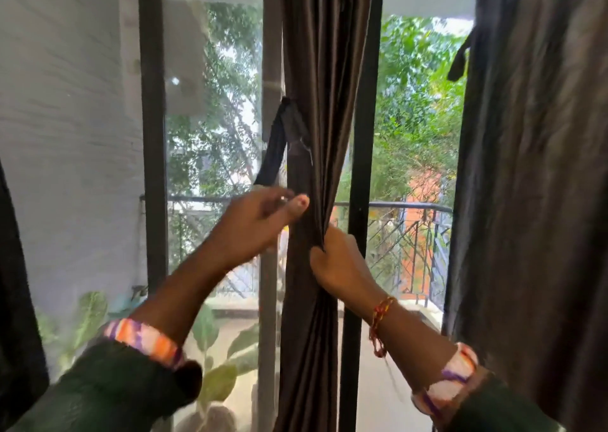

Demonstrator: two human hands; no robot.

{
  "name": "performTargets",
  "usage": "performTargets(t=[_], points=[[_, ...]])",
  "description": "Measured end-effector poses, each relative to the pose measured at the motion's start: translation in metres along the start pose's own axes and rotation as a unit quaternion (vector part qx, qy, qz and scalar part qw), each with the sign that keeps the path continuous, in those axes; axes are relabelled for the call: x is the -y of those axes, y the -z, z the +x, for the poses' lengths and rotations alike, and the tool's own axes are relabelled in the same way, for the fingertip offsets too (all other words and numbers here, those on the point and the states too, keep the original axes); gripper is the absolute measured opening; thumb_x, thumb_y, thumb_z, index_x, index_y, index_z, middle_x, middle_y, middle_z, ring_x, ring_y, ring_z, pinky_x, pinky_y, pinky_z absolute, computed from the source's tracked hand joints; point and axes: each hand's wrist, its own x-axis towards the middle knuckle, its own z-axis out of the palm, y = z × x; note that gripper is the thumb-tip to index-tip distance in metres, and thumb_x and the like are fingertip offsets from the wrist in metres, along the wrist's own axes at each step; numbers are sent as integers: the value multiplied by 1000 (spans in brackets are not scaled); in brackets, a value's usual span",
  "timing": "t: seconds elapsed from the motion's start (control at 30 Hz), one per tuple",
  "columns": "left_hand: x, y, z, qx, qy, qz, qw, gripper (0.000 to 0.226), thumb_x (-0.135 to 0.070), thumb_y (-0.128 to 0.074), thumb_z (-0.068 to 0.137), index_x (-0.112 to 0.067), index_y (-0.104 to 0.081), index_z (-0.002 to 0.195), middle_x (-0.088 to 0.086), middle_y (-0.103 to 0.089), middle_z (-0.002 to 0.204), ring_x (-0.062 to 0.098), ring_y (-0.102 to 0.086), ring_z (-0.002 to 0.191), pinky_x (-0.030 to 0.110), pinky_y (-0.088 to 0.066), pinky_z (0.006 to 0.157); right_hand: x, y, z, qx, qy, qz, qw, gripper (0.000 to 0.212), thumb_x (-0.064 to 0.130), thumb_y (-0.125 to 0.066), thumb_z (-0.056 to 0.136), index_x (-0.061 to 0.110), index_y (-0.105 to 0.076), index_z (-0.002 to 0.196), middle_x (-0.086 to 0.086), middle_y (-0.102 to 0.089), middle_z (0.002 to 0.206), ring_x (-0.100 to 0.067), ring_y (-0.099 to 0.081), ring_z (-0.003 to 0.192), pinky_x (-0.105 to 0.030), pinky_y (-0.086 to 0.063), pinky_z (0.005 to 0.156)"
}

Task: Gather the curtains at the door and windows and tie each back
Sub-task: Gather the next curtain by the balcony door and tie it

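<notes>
Head view, only one I had: the dark brown curtain [316,135] hung bunched into a narrow column in front of the dark door frame [363,135], roughly centre of the picture, with glass panes on both sides. My right hand [339,264] gripped the gathered folds at mid height, fingers curled round the fabric from the right, pinching the pleats together. My left hand [260,221] was up at the left edge of the bundle, thumb pressed against the cloth and fingers curled on the lower end of the black tie-back strap [274,148]; motion blur there, so I could not tell how firmly it was pinched. The strap ran up at a slant to a point on the curtain's left edge, where it looked attached. A second dark curtain [533,168] hung loose at the right, with another black strap [459,60] dangling off its left edge. Red thread bracelet [378,323] on the right wrist, green sleeves with orange-purple cuffs. Outside: balcony railing [411,206], trees, leafy plants low left.
</notes>
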Motion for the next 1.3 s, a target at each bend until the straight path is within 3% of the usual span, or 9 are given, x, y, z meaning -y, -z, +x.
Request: performTargets(t=[0.17, 0.3, 0.47, 0.63, 0.7, 0.9, 1.0, 1.13, 1.3], points=[[-52, -7, 52, -54, -5, 35, 998, 71, -77, -58, 60, -26, -53, 109, -2, -63, 107, 18, -61, 100, 40, -53, 87, 7, -8, 0, 4, 27, -33, 999, 44, -5, -42, 83, 7, -47, 126, -17, -65, 95, -34, -64, 85, -22, -40, 58], [-63, -16, 69, -260, -17, 5, 965, 120, -59, -76, 55, -17, -10, 145, 7, -57, 124, 23, -56, 112, 35, -46, 97, 16, -13, -2, 15, 26, -50, 998, 55, -4, -43, 83, 7, -36, 136, -20, -65, 101, -38, -63, 93, -35, -51, 72], [-63, -23, 59, -339, -17, -103, 935, 93, -29, -84, 62, -12, -27, 133, 1, -53, 105, 13, -55, 96, 6, -42, 74, 18, -18, -4, 5, 20, -51, 998, 53, -3, -43, 83, 5, -37, 135, -19, -65, 98, -34, -64, 86, -39, -54, 70], [-47, -19, 64, -193, 101, -38, 975, 87, -59, -79, 43, -11, -54, 111, 1, -63, 101, 20, -62, 89, 39, -55, 78, 11, -24, 1, 6, 8, -75, 997, 57, -3, -43, 85, 5, -31, 140, -17, -66, 96, -31, -66, 82, -40, -57, 70], [-50, -15, 67, -150, 97, 23, 984, 61, -40, -74, 58, -9, -57, 108, 7, -64, 98, 25, -63, 85, 44, -56, 75, 11, -26, 3, 23, 10, -79, 997, 57, -2, -45, 86, 6, -31, 140, -17, -66, 96, -30, -66, 83, -40, -57, 71], [-48, -1, 72, -93, 85, 131, 983, 39, -3, -39, 88, -2, -46, 126, 18, -53, 124, 34, -53, 109, 40, -47, 93, 19, 32, 18, 306, -10, 143, 941, 56, 14, -68, 83, 31, -41, 129, 9, -59, 102, -4, -59, 86, -20, -51, 74], [-45, 2, 71, -92, 78, 128, 984, 38, -3, -40, 87, -2, -46, 124, 18, -53, 125, 33, -52, 112, 41, -45, 95, 32, 65, 45, 186, -40, 277, 942, 8, 26, -63, 85, 33, -63, 90, 13, -67, 87, -6, -62, 82, -41, -52, 84], [-58, -19, 70, -87, 19, 212, 973, 43, -16, -51, 90, -3, -40, 130, 16, -55, 123, 35, -55, 109, 31, -42, 77, 71, 83, 96, 126, -62, 293, 946, 41, 42, -67, 78, 6, -68, 99, -9, -60, 86, -23, -55, 79, -36, -49, 71], [-64, -34, 79, -81, 22, 273, 958, 36, -19, -46, 90, -6, -46, 124, 17, -58, 120, 38, -55, 108, 37, -44, 77, 81, 74, 127, 48, -109, 256, 959, 7, -4, -56, 86, 0, -62, 83, -11, -56, 68, -15, -54, 53, -24, -45, 54]])
